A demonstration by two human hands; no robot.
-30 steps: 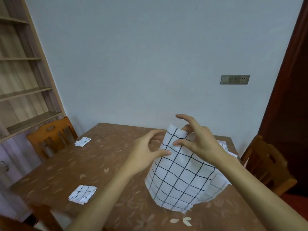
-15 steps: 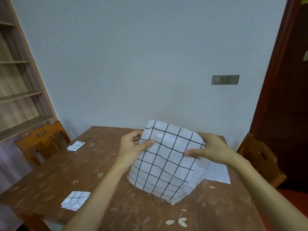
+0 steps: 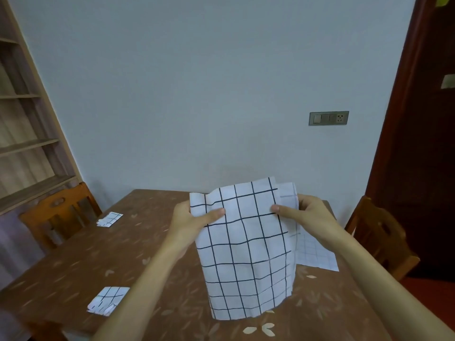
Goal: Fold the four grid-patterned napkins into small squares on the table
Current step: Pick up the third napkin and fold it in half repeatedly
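OK, both hands pinch the napkin (image 3: pixel 246 254) by its top edge, thumbs in front: left hand (image 3: pixel 189 219) at its 10 o'clock corner, right hand (image 3: pixel 306 215) at 2 o'clock. It hangs straight down from my grip, long axis 12-to-6, hem near the table (image 3: pixel 73 262); next fold probably brings the two corners together.

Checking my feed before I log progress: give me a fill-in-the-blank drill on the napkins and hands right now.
1. The left hand and right hand pinch the held napkin along its ____ edge.
2. Folded on the table lie ____ napkins: the near folded napkin and the far folded napkin.
3. The flat napkin lies to the held napkin's ____.
Missing words: top; two; right.
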